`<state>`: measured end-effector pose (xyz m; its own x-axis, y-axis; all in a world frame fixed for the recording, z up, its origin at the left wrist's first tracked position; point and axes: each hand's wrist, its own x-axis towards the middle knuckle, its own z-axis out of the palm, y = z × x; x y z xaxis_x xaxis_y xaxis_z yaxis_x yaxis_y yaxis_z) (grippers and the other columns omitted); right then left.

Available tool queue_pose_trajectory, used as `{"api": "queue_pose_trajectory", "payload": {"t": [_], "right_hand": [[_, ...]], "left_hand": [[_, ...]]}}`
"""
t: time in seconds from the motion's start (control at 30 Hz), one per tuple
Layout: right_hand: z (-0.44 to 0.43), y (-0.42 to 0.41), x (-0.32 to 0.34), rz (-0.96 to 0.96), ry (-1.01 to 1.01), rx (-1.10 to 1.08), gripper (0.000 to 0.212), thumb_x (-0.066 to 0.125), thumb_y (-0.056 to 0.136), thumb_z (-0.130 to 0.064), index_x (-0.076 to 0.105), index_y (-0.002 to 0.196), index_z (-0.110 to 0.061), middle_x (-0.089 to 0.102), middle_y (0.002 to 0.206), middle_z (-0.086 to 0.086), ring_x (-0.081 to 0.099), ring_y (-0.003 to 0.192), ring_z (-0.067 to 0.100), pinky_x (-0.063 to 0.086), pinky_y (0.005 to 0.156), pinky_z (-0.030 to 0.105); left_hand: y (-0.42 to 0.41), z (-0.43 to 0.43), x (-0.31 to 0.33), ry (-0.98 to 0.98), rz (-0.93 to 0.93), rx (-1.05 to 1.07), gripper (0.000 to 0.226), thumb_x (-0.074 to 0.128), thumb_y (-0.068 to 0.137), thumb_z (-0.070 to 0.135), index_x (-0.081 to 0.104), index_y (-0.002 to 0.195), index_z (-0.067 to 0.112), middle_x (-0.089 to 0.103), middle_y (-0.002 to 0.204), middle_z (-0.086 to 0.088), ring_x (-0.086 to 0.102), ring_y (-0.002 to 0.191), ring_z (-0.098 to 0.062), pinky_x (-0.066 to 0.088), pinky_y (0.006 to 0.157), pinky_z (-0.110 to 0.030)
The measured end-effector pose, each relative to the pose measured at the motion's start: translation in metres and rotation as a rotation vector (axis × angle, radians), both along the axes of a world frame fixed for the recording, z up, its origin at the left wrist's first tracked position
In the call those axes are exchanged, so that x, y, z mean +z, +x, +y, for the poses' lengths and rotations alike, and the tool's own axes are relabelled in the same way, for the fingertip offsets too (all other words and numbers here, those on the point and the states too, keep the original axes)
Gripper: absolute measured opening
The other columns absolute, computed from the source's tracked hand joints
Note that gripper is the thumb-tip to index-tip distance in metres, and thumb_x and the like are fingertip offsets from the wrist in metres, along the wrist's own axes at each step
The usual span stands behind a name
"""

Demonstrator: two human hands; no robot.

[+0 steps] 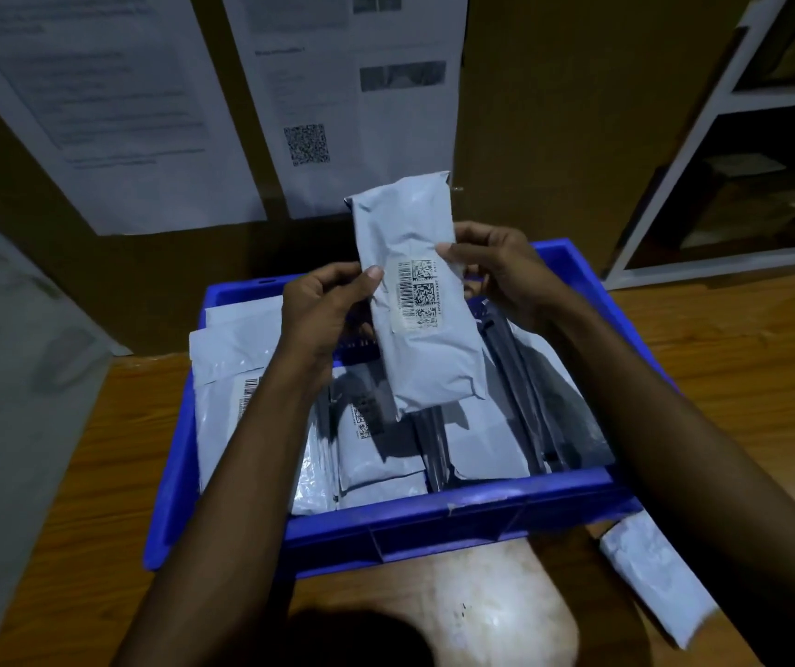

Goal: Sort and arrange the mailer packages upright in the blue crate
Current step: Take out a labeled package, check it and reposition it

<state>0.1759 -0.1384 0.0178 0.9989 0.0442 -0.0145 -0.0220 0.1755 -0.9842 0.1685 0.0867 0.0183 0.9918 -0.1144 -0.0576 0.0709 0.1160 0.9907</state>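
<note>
**Mailer held above the crate**

A crinkled grey plastic mailer, long and barcoded, is gripped at its edges by the left hand and right hand above the rigid blue crate of glossy mailers on the wooden bench.

- crate: bright blue
- held mailer: pale grey, with a black-and-white barcode label
- counter: brown wood grain
- shelf: white

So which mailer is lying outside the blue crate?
The lone mailer on the wooden table, right of the blue crate; others sit inside it or are held.
</note>
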Motion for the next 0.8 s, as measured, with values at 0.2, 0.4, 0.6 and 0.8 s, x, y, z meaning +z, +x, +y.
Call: {"api": "queue_pose_trajectory", "payload": {"t": [0.2, 0.4, 0.6, 0.8], "right_hand": [[0.002, -0.009, -0.001, 0.029, -0.261, 0.174, 0.028, 0.076, 0.092, -0.023, 0.075, 0.118, -0.013, 0.065, 0.086, 0.010, 0.046, 0.061, 0.013, 0.040, 0.052, 0.023], [0.011, -0.015, -0.003, 0.039, -0.374, 0.251, 0.030, 0.077, 0.092, -0.017, 0.075, 0.118, -0.003, 0.063, 0.063, -0.005, 0.053, 0.061, 0.013, 0.052, 0.060, 0.026], [0.025, -0.015, -0.013, 0.162, -0.510, 0.271, 0.026, 0.083, 0.087, -0.019, 0.076, 0.104, 0.000, 0.065, 0.080, 0.026, 0.062, 0.075, 0.031, 0.059, 0.060, 0.031], [0.053, -0.017, -0.034, 0.287, -0.696, 0.313, 0.028, 0.083, 0.086, -0.012, 0.066, 0.093, 0.010, 0.068, 0.078, 0.025, 0.070, 0.061, 0.028, 0.064, 0.066, 0.037]], "left_hand": [[0.007, 0.006, -0.005, 0.034, 0.002, 0.128, 0.015, 0.076, 0.089, 0.014, 0.073, 0.102, 0.006, 0.078, 0.091, -0.006, 0.073, 0.078, -0.018, 0.055, 0.058, -0.027], [0.009, 0.007, -0.011, 0.340, -0.220, 0.365, 0.029, 0.079, 0.086, 0.025, 0.063, 0.111, 0.027, 0.072, 0.099, 0.008, 0.070, 0.088, -0.008, 0.059, 0.081, -0.033], [0.005, 0.006, -0.010, 0.502, -0.341, 0.391, 0.015, 0.071, 0.092, 0.017, 0.068, 0.106, 0.022, 0.070, 0.105, 0.005, 0.066, 0.094, -0.008, 0.057, 0.080, -0.030], [0.000, -0.002, -0.014, 0.620, -0.391, 0.305, 0.012, 0.070, 0.091, 0.009, 0.070, 0.094, 0.021, 0.072, 0.095, 0.004, 0.068, 0.089, -0.011, 0.058, 0.078, -0.031]]}}
